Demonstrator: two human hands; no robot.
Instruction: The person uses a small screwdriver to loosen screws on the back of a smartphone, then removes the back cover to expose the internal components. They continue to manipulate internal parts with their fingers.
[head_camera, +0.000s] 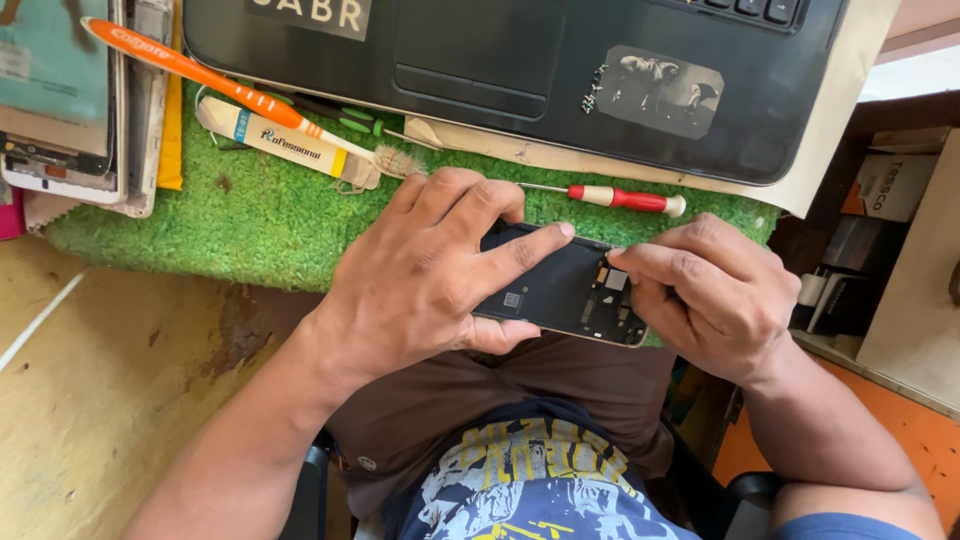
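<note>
Your left hand (425, 275) grips the opened black phone (560, 290) over your lap by the green mat (250, 220), your right hand (700, 295) pinches a small part inside it, back already off, red screwdriver (620, 198) unused.

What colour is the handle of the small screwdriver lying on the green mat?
Red, with a white cap, on the small screwdriver; head view shows it.
</note>
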